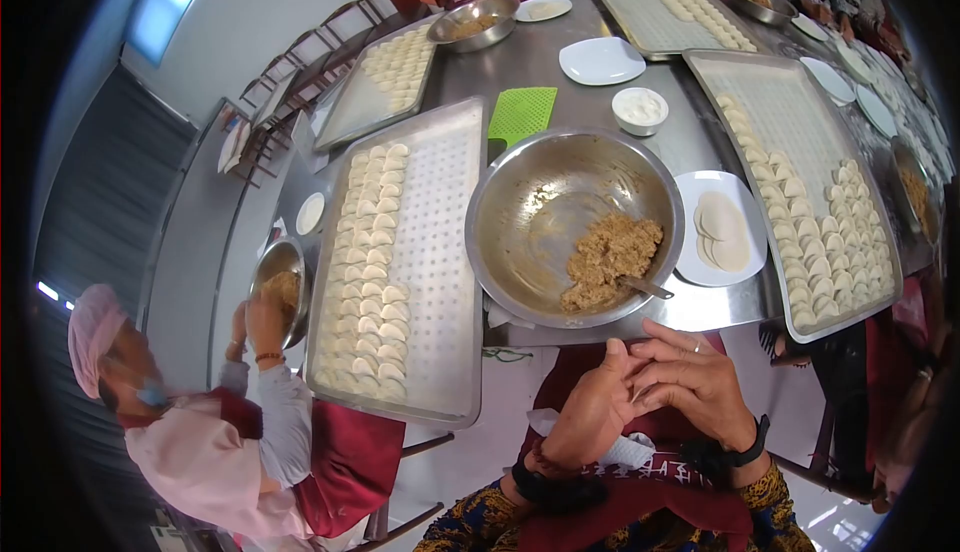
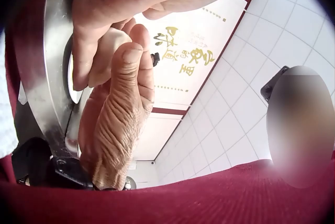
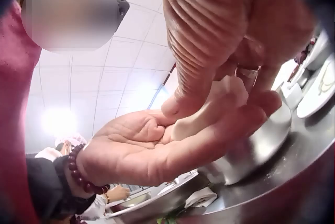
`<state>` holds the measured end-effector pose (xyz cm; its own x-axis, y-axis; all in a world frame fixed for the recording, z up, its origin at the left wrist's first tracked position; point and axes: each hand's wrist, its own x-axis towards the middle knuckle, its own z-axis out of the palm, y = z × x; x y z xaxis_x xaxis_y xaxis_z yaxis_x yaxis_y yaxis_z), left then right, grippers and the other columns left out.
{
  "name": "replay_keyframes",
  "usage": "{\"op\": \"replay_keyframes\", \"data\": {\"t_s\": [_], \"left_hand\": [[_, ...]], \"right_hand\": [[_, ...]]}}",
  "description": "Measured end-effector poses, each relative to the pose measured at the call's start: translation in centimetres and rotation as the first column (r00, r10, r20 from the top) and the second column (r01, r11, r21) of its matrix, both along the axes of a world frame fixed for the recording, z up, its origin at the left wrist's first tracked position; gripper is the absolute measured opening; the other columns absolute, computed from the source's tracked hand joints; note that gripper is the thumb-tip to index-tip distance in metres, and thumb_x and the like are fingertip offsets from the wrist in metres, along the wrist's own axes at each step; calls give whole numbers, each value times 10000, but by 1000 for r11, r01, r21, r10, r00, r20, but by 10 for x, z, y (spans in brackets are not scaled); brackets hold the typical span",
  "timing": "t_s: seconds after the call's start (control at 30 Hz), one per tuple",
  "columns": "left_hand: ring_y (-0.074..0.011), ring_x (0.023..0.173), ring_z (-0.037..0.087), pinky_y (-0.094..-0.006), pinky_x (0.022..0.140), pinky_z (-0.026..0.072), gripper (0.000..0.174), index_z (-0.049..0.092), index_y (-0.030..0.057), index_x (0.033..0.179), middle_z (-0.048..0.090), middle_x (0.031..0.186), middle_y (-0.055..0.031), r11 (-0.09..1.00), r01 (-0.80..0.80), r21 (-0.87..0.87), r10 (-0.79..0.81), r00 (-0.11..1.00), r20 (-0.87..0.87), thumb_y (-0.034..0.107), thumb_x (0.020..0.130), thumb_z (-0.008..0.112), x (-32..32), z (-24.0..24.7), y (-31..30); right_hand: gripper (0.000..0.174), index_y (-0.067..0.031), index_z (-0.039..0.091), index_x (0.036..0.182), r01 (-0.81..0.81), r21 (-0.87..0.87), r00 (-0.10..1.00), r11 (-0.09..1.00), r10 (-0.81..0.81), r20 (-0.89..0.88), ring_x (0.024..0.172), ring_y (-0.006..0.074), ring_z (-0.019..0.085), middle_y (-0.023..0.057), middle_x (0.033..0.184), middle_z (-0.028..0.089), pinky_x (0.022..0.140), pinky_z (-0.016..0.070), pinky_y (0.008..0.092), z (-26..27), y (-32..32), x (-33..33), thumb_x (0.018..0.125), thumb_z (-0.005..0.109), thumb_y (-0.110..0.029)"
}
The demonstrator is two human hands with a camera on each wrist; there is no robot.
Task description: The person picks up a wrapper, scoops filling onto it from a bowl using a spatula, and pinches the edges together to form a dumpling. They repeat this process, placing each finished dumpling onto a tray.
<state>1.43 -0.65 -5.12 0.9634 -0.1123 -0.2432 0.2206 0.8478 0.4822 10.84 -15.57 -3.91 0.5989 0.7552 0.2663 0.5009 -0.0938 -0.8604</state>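
A pale piece of folded dough [image 2: 111,51] is held between the two hands; in the head view they mostly hide it. My left hand [image 1: 592,410] lies palm up beneath it, fingers curved along the side of the dough [image 3: 201,114], a bead bracelet at the wrist. From above, my right hand [image 1: 700,380], with a ring, pinches the dough's edge between thumb and fingers. Both hands are just below the large steel bowl [image 1: 510,252], where brown filling [image 1: 612,257] lies with a spoon handle [image 1: 648,288] sticking out.
Left of the bowl stands a tray [image 1: 455,392] with rows of dumplings; another dumpling tray [image 1: 800,332] is at the right. A white plate [image 1: 690,264] of dough rounds, a bowl of white powder [image 1: 640,112] and a green scraper [image 1: 522,115] surround the bowl. A person [image 1: 215,452] works at the left.
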Motion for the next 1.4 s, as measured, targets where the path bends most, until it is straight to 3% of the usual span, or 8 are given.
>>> {"op": "replay_keyframes", "data": {"t_s": [0.17,0.27,0.57,0.9,1.03,1.17,1.3,1.4], "left_hand": [[-174,1124,546,-353,991,430,589,468,-22,1332,562,1248,-97,999,21,45,-22,1000,14,458,1082,237,-3,-3,3],[-172,1124,547,-344,998,428,582,471,-20,1332,564,1250,-96,998,41,41,-43,998,35,457,1081,252,-4,1,3],[-155,1073,563,-316,956,444,573,475,-17,1331,574,1225,-86,999,4,34,-2,998,-58,455,1081,266,-7,-4,7],[-143,1049,563,-292,932,442,575,494,-11,1316,584,1188,-67,1000,21,18,-19,994,-109,457,1083,255,-12,-8,9],[-165,1081,568,-316,961,442,633,482,-39,1322,585,1202,-90,999,-41,8,41,996,-82,494,1071,250,-11,-10,10],[-217,1186,551,-379,1047,424,693,459,-70,1338,574,1251,-133,997,-40,-69,37,998,-50,524,1058,239,-11,-11,12],[-249,1255,523,-449,1106,389,699,446,-77,1351,561,1294,-151,995,-60,-81,56,997,-49,520,1059,230,-11,-18,7],[-219,1240,519,-439,1102,406,714,418,-80,1372,552,1253,-126,995,-59,-78,56,998,-40,537,1054,250,-10,-19,5]], "right_hand": [[109,-142,722,833,-58,-91,956,994,81,283,1256,298,571,19,1115,689,905,490,396,12,8,0,738,739,-91],[127,-158,713,809,-69,-103,936,992,100,338,1246,293,578,11,1084,686,887,491,399,10,10,1,708,739,-86],[158,-162,710,805,-100,-173,962,980,139,235,1225,311,591,21,1124,669,896,477,407,11,17,-6,674,756,-86],[139,-157,732,818,-142,-160,948,977,181,264,1251,318,566,52,1172,668,927,475,403,-2,17,-6,703,774,-92],[144,-116,754,859,-73,-104,997,992,72,-20,1234,324,584,103,1187,681,964,481,395,0,17,-11,741,743,-35],[172,-63,756,913,36,4,954,999,-33,-299,1257,316,574,131,1136,711,993,482,388,-8,9,-11,773,705,23],[162,-39,744,898,97,75,960,992,-73,-269,1251,319,580,130,1098,725,974,492,385,-18,7,-15,777,685,52],[135,-42,734,861,121,99,961,988,-92,-260,1225,314,601,125,1076,731,962,497,381,-19,7,-12,783,678,53]]}}
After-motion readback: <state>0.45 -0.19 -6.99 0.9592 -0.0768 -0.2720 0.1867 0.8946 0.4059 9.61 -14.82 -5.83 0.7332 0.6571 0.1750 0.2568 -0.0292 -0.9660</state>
